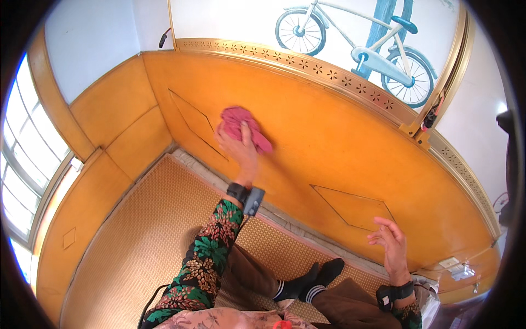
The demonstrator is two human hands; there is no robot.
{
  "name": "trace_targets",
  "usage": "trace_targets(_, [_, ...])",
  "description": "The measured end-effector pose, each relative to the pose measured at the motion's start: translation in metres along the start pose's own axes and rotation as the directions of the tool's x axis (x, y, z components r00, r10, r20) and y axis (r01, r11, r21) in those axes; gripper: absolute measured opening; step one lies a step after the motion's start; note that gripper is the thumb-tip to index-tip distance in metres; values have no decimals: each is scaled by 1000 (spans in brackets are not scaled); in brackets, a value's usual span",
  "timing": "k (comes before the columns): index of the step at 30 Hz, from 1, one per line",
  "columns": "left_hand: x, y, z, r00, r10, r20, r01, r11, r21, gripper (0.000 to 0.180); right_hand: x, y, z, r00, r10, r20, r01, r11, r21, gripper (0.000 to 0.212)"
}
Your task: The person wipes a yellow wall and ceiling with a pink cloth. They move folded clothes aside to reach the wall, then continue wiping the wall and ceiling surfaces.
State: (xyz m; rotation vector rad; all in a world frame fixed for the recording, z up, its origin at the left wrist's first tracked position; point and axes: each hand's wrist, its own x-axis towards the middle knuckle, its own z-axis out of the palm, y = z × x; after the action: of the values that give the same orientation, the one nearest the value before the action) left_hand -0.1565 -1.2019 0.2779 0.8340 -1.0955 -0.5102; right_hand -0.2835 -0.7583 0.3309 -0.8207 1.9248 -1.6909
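- Person's pink patterned top (219, 319) nearest camera, below both grips.
- Left grip (239, 149): closed around crumpled pink cloth (236, 116), held against orange wall panel (307, 159).
- Cloth bunched beyond left grip's fingertips, one end trailing to its right.
- Right grip (392, 247): open, fingers loosely bent, near panel; contact unclear.
- Woven mat (137, 236) below left grip.
- Dark socks (298, 284) between grips, lower.
- Painted bicycle (383, 64) above right grip.

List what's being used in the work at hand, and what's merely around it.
In use:
- pink cloth, gripped in the left hand
- orange wall, behind the cloth

Merely around:
- bicycle picture
- gold perforated trim
- woven floor mat
- window
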Motion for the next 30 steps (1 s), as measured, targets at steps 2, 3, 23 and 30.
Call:
trace_targets(2, [14,-3,5,981,-157,-116,165,984,63,66,3,5,3,999,0,46,0,1000,-3,28])
trace_targets(3, [6,-2,6,988,-133,-84,139,988,67,66,5,6,5,998,22,54,-22,1000,-18,28])
trace_targets(23, [37,-76,-6,987,-159,25,158,987,41,71,24,5,24,979,86,185,-58,987,-151,26])
trace_targets(30, [-132,-67,-35,880,-70,469,52,997,52,72,31,-3,36,973,108,204,-57,969,-241,25])
